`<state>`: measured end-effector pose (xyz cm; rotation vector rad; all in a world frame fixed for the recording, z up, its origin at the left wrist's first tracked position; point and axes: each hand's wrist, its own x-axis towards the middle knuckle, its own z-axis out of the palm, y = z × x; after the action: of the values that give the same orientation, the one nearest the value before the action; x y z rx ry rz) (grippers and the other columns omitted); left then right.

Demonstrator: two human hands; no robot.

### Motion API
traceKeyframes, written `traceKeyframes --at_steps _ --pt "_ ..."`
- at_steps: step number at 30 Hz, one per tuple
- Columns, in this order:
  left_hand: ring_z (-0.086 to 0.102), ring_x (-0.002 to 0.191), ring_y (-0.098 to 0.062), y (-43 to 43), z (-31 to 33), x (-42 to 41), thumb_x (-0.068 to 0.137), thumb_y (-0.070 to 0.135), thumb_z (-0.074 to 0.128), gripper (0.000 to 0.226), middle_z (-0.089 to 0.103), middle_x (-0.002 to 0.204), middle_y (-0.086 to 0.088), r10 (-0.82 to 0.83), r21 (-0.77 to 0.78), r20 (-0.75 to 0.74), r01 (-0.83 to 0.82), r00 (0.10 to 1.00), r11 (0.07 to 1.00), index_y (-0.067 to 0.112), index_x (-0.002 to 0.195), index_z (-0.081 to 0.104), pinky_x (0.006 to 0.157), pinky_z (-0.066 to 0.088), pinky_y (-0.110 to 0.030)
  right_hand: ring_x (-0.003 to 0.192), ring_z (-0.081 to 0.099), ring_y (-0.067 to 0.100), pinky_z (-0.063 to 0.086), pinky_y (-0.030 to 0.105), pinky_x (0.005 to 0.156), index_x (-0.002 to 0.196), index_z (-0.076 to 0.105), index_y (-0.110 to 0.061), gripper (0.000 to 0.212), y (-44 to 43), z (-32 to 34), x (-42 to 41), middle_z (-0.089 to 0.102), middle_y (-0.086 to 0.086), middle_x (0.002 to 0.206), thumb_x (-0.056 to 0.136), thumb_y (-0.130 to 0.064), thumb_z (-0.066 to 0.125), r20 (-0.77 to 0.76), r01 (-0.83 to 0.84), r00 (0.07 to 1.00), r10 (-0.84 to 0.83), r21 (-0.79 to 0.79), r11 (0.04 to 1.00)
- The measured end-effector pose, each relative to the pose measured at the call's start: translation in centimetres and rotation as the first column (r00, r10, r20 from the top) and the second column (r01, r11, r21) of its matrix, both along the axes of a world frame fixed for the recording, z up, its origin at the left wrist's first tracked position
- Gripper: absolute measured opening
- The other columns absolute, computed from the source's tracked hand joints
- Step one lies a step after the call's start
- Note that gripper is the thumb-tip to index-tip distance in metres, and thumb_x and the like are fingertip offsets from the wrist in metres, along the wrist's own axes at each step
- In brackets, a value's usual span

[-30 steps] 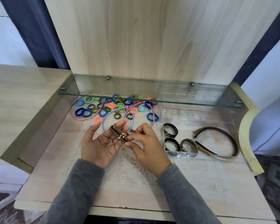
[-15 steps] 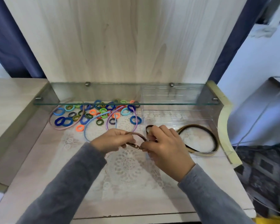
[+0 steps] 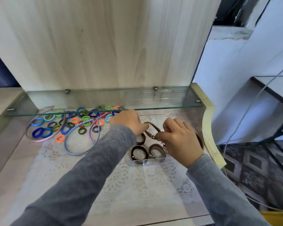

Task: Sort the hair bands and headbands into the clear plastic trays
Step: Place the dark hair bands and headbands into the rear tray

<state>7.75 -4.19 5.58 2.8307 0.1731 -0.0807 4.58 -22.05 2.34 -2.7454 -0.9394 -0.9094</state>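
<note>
The left hand [image 3: 128, 122] and the right hand [image 3: 178, 138] have moved from the lace mat [image 3: 121, 185] to above the clear tray [image 3: 144, 162]. Each hand grasps one end of the brown hair band [image 3: 151, 127], which is held between them.

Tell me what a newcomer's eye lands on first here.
The left hand and right hand hold a brown hair band above the clear tray at centre right. Left of them, a bright scatter of coloured hair bands lies partly under the glass shelf.
</note>
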Motion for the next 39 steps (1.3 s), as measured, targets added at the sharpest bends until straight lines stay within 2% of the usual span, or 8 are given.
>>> traceKeyframes --at_steps 4,12,20,25,29,31,35,39 --pt "0.06 0.073 -0.021 -1.2 -1.4 0.2 0.081 0.05 0.057 0.033 0.064 0.077 0.002 -0.021 0.165 0.1 0.004 0.995 0.986 0.02 0.075 0.067 0.061 0.045 -0.027 0.069 0.046 0.021 0.024 0.029 0.061 0.071 0.072 -0.03 0.018 -0.3 -0.8 0.8 0.047 -0.002 0.076 0.063 -0.017 0.081 -0.08 0.012 0.997 -0.016 -0.046 0.999" --pt "0.052 0.073 -0.023 -2.3 -2.5 1.0 0.086 0.044 0.057 0.031 0.051 0.074 -0.001 -0.022 0.23 0.053 0.009 0.998 0.973 0.019 0.068 0.048 0.061 0.04 -0.03 0.068 0.049 0.021 0.03 0.03 0.058 0.067 0.073 -0.029 0.015 0.4 -1.8 1.8 0.048 -0.002 0.075 0.06 -0.019 0.082 -0.201 0.049 0.977 -0.07 -0.112 0.993" --pt "0.061 0.08 -0.019 -1.7 -2.7 0.1 0.083 0.059 0.053 0.039 0.066 0.084 0.005 -0.012 0.161 0.074 0.0 0.997 0.987 0.023 0.085 0.069 0.065 0.045 -0.027 0.07 0.05 0.021 0.032 0.031 0.059 0.066 0.072 -0.032 0.014 0.4 -1.9 2.1 0.049 -0.003 0.075 0.059 -0.027 0.082 -0.291 0.076 0.95 -0.108 -0.12 0.99" --pt "0.059 0.088 -0.017 -0.4 -3.2 -1.8 0.091 0.044 0.041 0.027 0.064 0.099 0.009 -0.047 0.106 0.18 0.028 0.983 0.994 0.031 0.099 0.064 0.066 0.04 -0.029 0.069 0.052 0.021 0.037 0.033 0.058 0.063 0.072 -0.033 0.019 0.7 -1.5 2.3 0.049 -0.004 0.073 0.052 -0.028 0.086 -0.327 0.085 0.938 -0.118 -0.114 0.99" --pt "0.054 0.095 -0.016 0.6 -4.2 -2.9 0.089 0.036 0.036 0.032 0.061 0.104 0.01 -0.124 0.185 0.257 0.078 0.958 0.98 0.032 0.103 0.065 0.077 0.036 -0.033 0.069 0.052 0.022 0.038 0.034 0.058 0.063 0.072 -0.032 0.024 1.2 -1.3 2.6 0.049 -0.004 0.072 0.048 -0.023 0.088 -0.353 0.058 0.928 -0.115 -0.168 0.984" --pt "0.053 0.097 -0.017 0.8 -4.5 -3.2 0.085 0.039 0.027 0.044 0.06 0.104 0.008 -0.128 0.204 0.255 0.076 0.958 0.976 0.032 0.102 0.067 0.082 0.033 -0.034 0.073 0.051 0.022 0.039 0.036 0.061 0.067 0.072 -0.031 0.023 1.4 -1.0 2.6 0.05 -0.003 0.076 0.053 -0.02 0.087 -0.359 0.062 0.924 -0.132 -0.201 0.978" --pt "0.052 0.092 -0.019 0.8 -5.1 -3.5 0.075 0.042 0.014 0.06 0.058 0.097 0.006 -0.128 0.196 0.31 0.069 0.942 0.978 0.03 0.094 0.069 0.078 0.027 -0.036 0.102 0.041 0.024 0.031 0.038 0.084 0.101 0.069 -0.028 0.02 1.6 -0.5 2.4 0.046 0.0 0.104 0.084 -0.021 0.062 -0.397 0.029 0.907 -0.144 -0.282 0.959" --pt "0.05 0.093 -0.02 0.4 -5.0 -3.6 0.077 0.039 0.023 0.05 0.057 0.099 0.005 -0.146 0.194 0.307 0.088 0.94 0.977 0.03 0.094 0.069 0.079 0.026 -0.036 0.107 0.036 0.023 0.029 0.036 0.088 0.107 0.067 -0.032 0.027 1.7 0.1 2.1 0.043 -0.001 0.11 0.088 -0.018 0.053 -0.454 0.032 0.872 -0.185 -0.325 0.945"
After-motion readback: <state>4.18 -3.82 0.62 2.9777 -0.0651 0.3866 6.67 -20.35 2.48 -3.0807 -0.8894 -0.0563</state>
